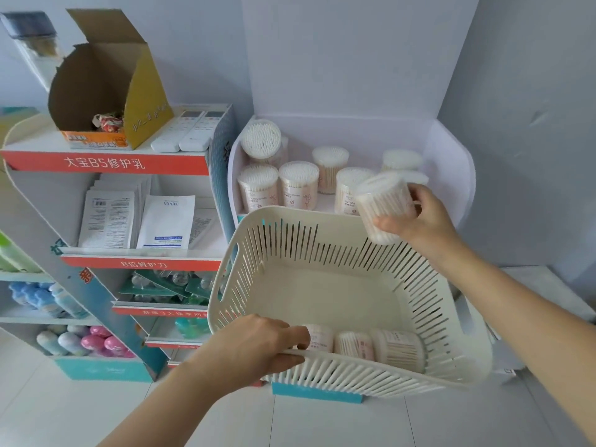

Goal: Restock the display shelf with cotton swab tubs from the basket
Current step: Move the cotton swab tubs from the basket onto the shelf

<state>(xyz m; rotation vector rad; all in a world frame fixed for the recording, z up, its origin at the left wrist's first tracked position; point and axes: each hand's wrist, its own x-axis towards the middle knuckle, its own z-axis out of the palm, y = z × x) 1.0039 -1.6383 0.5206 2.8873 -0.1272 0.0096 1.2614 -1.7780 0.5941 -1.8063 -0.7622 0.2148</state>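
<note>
STOCKED: about eight tubs on display shelf [451, 175] | IN HAND: right hand [416, 217] grip clamped on cotton swab tub [383, 208], over basket's far rim | LEFT: three tubs [354, 345] in basket [322, 285]; left hand [258, 346] grip clamped on near rim | Judged over halfway.

Shelf [451, 175] rear centre free; tubs [277, 185] crowd front left

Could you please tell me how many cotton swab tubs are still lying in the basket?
3, lying along the basket's near wall: left tub, middle tub, right tub. The left hand may hide more.
</note>
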